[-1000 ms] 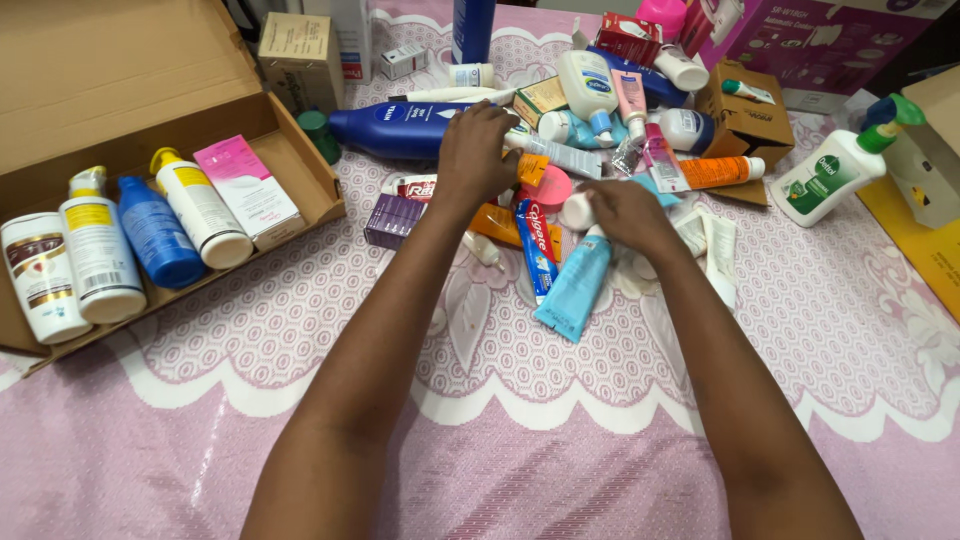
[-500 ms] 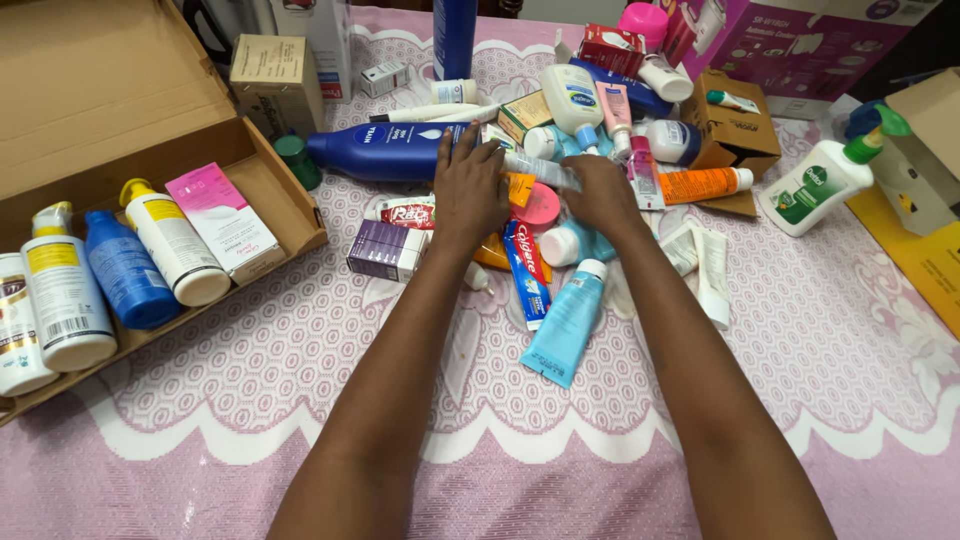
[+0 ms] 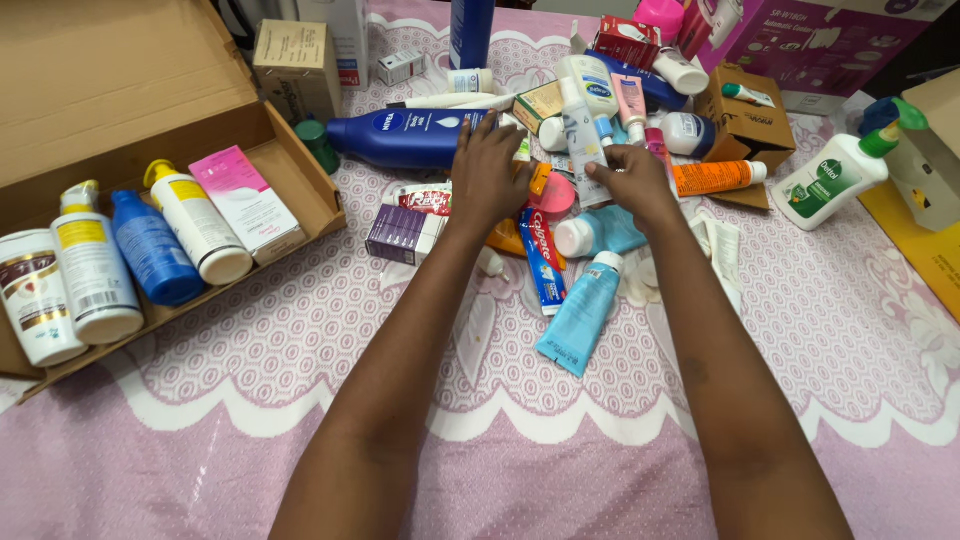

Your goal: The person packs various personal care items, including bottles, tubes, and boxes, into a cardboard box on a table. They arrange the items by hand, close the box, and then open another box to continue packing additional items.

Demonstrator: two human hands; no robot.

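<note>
White and grey plastic shows between the fingers of the right hand [image 3: 635, 180]: its grip is closed on the lower end of a slim white tube [image 3: 577, 135], which stands tilted nearly upright above the heap of toiletries. The left hand [image 3: 487, 175] lies palm down with fingers spread, its grip open and holding nothing, resting on the heap just left of that tube; its fingertips reach the side of a large dark blue lotion bottle [image 3: 400, 135] lying on its side.

Under and between the hands sit a pink round lid [image 3: 556, 194], an orange tube [image 3: 505, 238] and a red and blue toothpaste tube [image 3: 544, 260]. A teal bottle with a white cap [image 3: 600, 232] lies just below the right wrist, and a light blue tube [image 3: 581, 315] rests nearer the person, between the forearms. A purple carton [image 3: 397, 233] lies beside the left wrist. To the right, an orange tube with a white cap [image 3: 720, 177] leans on a small brown cardboard box [image 3: 745, 120], and a white pump bottle with a green head [image 3: 835, 175] lies farther right.

All of it rests on a surface covered by a pink lace-patterned cloth [image 3: 300, 330]. At far left an open cardboard box [image 3: 120, 90] holds several bottles and a pink and white carton [image 3: 247, 198], well apart from the hands.
</note>
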